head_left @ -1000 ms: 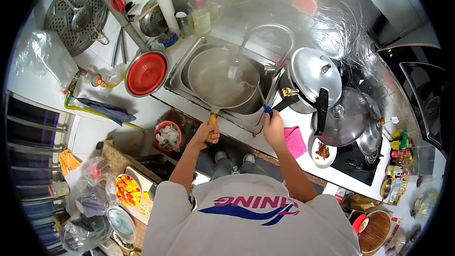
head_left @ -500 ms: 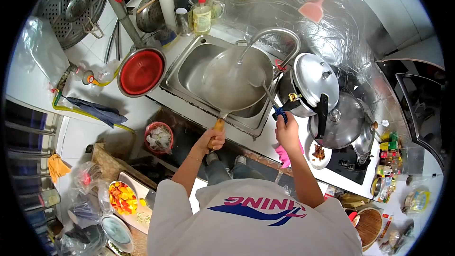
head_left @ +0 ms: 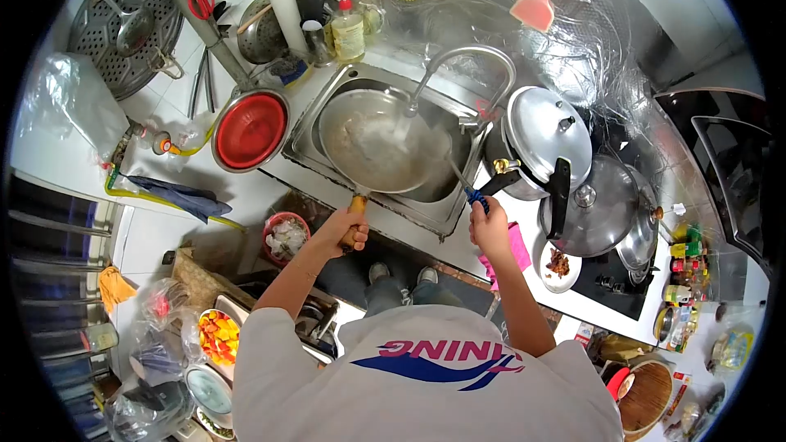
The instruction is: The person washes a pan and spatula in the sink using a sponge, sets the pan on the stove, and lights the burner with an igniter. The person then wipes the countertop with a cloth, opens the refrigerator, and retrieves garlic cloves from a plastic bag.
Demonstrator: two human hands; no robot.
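Note:
My left hand [head_left: 350, 231] is wrapped round the wooden handle of a large wok [head_left: 360, 135], which rests over the metal sink [head_left: 438, 211]. Water runs from the curved faucet [head_left: 467, 49] into the wok, and cloudy liquid shows inside. In my right hand [head_left: 490, 227] is the blue-wrapped handle of a metal utensil [head_left: 477, 196]. Its shaft reaches toward the wok's right rim; its head is hard to make out in the liquid. A pink cloth [head_left: 512, 255] lies just beyond my right hand.
Right of the sink stand a pressure cooker [head_left: 547, 127] and a lidded pan [head_left: 602, 205], with a plate of brown food [head_left: 567, 276] in front. At left are a red basin [head_left: 251, 131], a waste bin [head_left: 286, 237] and a bowl of cut vegetables [head_left: 219, 336].
The wok has shifted left in the sink together with my left hand. My right hand and the utensil have moved slightly, and the utensil's head no longer shows clearly.

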